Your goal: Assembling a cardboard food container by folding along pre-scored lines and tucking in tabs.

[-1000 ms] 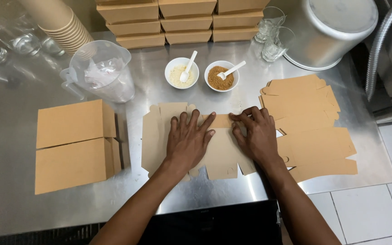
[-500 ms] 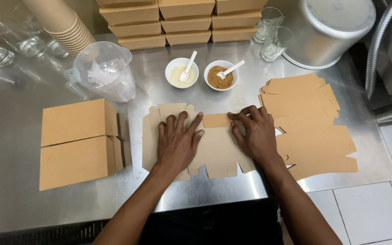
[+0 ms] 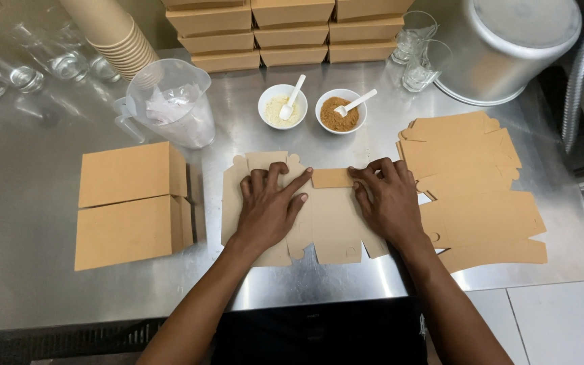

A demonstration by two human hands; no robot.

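Observation:
A flat brown cardboard box blank (image 3: 329,220) lies on the steel counter (image 3: 28,284) in front of me. My left hand (image 3: 268,206) presses flat on its left half, fingers spread, index finger pointing toward the small top flap (image 3: 331,178). My right hand (image 3: 388,199) presses on the right half, fingertips at the flap's right end. Neither hand grips anything; both lie on the blank.
A pile of flat blanks (image 3: 474,186) lies to the right, two folded brown boxes (image 3: 130,203) to the left. Behind stand a clear plastic jug (image 3: 174,101), two white bowls with spoons (image 3: 282,106) (image 3: 341,110), stacked boxes (image 3: 292,30), paper cups (image 3: 119,34), glasses (image 3: 417,47) and a metal pot (image 3: 508,40).
My left hand has slid left and back on the blank, spreading its fingers toward the top flap. The right hand stays at the flap's right end.

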